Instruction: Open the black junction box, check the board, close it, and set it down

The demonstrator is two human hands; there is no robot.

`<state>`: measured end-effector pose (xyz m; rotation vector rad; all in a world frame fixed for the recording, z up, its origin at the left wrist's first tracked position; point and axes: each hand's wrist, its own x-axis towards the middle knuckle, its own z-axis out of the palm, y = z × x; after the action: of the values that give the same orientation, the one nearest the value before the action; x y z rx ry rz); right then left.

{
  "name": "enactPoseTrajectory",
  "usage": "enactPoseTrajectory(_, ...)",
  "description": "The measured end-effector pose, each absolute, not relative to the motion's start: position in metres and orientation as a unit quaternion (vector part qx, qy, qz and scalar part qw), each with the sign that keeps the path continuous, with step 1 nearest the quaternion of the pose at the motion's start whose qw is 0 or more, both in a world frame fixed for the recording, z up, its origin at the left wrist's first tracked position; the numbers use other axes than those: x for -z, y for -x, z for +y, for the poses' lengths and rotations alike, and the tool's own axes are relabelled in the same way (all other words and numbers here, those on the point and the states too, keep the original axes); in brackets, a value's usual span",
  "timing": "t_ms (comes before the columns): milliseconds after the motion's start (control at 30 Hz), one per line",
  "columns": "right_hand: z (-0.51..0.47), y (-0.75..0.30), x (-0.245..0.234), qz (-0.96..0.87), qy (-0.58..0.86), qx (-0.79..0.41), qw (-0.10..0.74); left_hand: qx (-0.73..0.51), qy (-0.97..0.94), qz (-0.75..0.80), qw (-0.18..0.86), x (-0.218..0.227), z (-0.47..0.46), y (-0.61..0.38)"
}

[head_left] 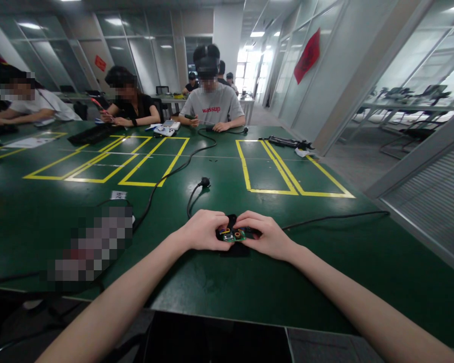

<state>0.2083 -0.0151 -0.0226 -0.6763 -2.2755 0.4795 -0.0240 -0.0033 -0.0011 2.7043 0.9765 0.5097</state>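
Both my hands meet over a small black device (231,222) on the green table (249,282). Its casing is open, and a green circuit board (236,235) with small parts shows between my fingers. My left hand (203,231) is curled round its left end, fingers closed on it. My right hand (265,235) grips its right end the same way. A black cable (333,218) runs from the device off to the right along the table.
A black power cord with a plug (204,182) lies just beyond my hands. Yellow tape rectangles (272,171) mark the table. Other people sit at the far side, one in a grey shirt (212,108). A blurred object (93,247) lies at my left.
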Motion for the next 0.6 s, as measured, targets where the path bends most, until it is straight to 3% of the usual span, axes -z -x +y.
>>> enactPoseTrajectory(600, -0.0103, -0.2128, 0.0197, -0.857, 0.339, -0.234, 0.309, -0.165, -0.909, 0.364, 0.121, 0.0037, 0.0042, 0.0297)
